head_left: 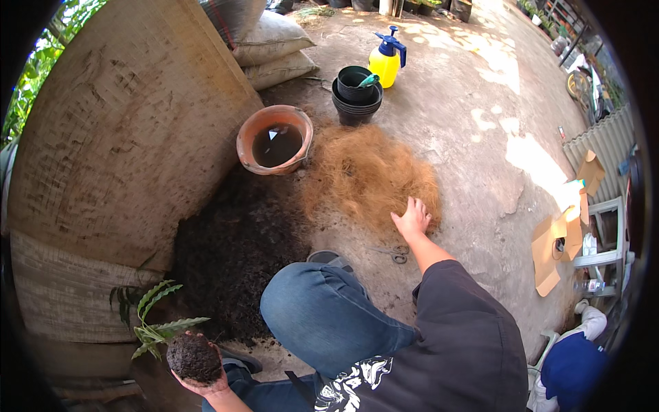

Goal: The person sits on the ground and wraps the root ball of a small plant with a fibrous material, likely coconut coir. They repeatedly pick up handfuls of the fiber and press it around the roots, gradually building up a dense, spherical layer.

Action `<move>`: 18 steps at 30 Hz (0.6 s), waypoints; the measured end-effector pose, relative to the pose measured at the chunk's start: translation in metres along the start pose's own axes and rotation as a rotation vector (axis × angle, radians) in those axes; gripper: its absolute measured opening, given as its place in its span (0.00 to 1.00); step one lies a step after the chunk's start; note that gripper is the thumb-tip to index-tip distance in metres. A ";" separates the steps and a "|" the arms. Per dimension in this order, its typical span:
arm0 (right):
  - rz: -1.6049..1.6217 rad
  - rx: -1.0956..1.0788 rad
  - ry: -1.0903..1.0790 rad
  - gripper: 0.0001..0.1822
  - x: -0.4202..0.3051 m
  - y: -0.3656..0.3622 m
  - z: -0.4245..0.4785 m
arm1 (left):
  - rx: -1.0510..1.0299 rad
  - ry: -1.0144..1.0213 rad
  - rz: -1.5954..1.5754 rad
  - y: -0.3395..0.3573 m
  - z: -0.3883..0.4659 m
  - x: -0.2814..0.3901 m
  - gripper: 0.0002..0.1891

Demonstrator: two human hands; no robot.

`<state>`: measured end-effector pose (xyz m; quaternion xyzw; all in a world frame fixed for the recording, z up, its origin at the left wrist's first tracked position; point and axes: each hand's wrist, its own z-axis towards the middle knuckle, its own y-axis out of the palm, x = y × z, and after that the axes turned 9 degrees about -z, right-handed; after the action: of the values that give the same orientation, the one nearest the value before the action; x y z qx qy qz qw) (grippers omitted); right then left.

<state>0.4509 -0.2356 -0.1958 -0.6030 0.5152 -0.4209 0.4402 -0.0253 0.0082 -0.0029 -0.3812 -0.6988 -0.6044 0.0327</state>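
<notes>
My left hand (213, 383) grips a round ball of dark soil (194, 359) at the lower left. A leafy green plant (154, 322) sticks out from the ball's far side. My right hand (413, 219) reaches to the near right edge of a loose heap of brown coconut fibre (373, 172), fingers spread and apart; whether any strands touch the fingertips cannot be made out. Just below that hand, a pair of scissors (397, 254) lies on the concrete floor. A pile of black soil (231, 247) spreads out left of my knee.
A clay pot (244, 147) of dark water stands behind the soil. Beyond the fibre are stacked black plastic pots (355, 110) and a yellow pump sprayer (385, 64). Full sacks (278, 44) lean by an upright board (128, 103). On the right are an opened cardboard box (545, 257) and a seated person (571, 360).
</notes>
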 end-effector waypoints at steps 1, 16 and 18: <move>-0.020 -0.040 -0.032 0.40 -0.004 0.000 0.003 | 0.017 0.003 -0.012 0.000 0.000 0.000 0.29; 0.542 0.125 -0.148 0.14 0.072 -0.041 0.017 | -0.009 -0.069 -0.086 0.024 0.013 -0.014 0.30; 0.653 0.124 -0.171 0.13 0.074 -0.058 0.013 | 0.032 -0.070 -0.123 0.032 0.014 -0.018 0.30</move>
<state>0.4861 -0.3034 -0.1387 -0.4116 0.6157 -0.2361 0.6291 0.0119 0.0106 0.0106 -0.3578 -0.7312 -0.5804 -0.0230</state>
